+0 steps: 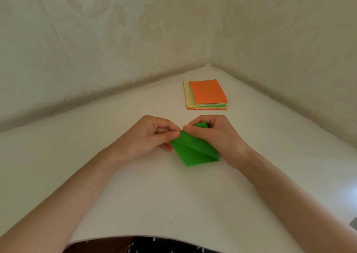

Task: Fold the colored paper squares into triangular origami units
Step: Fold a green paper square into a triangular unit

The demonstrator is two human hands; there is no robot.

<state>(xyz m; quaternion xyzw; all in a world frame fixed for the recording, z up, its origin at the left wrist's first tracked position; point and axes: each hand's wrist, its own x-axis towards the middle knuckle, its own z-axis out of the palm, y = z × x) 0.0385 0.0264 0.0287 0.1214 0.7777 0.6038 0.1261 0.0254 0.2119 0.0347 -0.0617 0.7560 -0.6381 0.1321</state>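
A green paper piece [193, 152], partly folded with a diagonal crease and a small flap, lies just above the white table [154, 194] at the centre. My left hand [148, 137] pinches its upper left corner between thumb and fingers. My right hand [214, 135] pinches the top edge right beside it, thumb on the paper, and covers the piece's upper right part. A stack of paper squares [206, 95] sits farther back, orange on top, with pale green, yellow and orange sheets below.
Patterned cream walls [116, 40] meet in a corner behind the stack. The table's near edge [173, 237] curves just in front of my dark patterned clothing [164, 246].
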